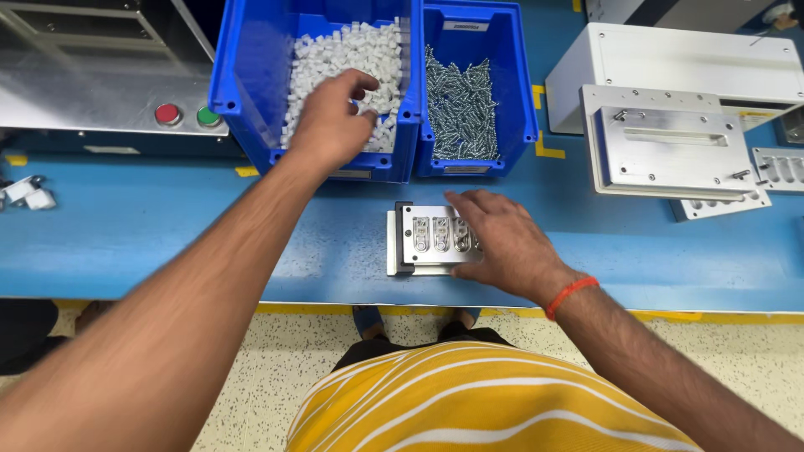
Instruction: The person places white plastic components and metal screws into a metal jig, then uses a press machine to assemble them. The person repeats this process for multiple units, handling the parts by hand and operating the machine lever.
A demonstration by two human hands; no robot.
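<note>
My left hand (331,125) digs curled into the small white plastic pieces (335,59) in the large blue bin (239,84), grip unclear, while my right hand (502,243) lies flat, half-covering the slotted grey metal fixture plate (423,238).

The scene is lit brightly and evenly from overhead. Soft, short shadows are cast beneath the right hand (502,243) and beside the small machined aluminium plate (423,238) on the blue surface (167,226). Pale glare is seen on the brushed metal panel (92,92) and on the grey metal fixture block (670,142). The fingers (364,84) of the left hand (335,121) are slightly motion-blurred. Straight edges are bowed near the frame borders by wide-angle distortion.
</note>
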